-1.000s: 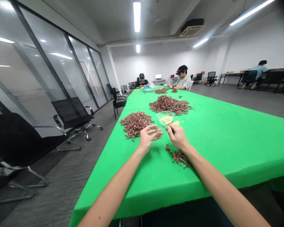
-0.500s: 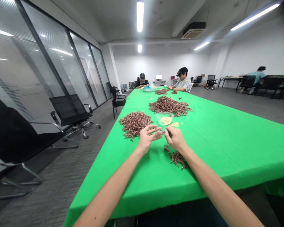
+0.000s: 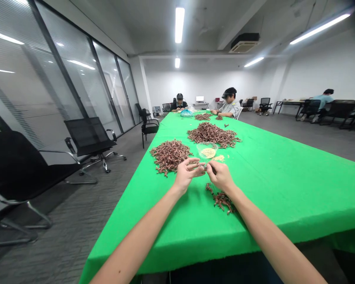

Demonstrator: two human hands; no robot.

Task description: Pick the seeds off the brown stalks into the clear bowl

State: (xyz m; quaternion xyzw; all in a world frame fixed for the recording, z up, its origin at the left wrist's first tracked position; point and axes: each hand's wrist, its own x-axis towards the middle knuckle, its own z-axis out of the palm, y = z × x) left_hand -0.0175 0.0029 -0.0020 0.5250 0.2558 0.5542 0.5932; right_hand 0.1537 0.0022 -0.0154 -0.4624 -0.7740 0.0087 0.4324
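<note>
Left hand [image 3: 185,176] and right hand [image 3: 221,176] — closer together

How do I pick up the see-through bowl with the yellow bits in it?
Pinch the clear bowl by its round rim from the near side, fingers outside and thumb over the edge. It sits upright and open on top, so the rim is easy to reach, and coming from the front avoids the brown pile on its left.

Bright, even light from ceiling fluorescent tubes [image 3: 179,24] at 12 o'clock; glare streaks on the glass wall [image 3: 62,79] at 10; fisheye bowing at edges; dark corner at 2; shadows faint.
</note>
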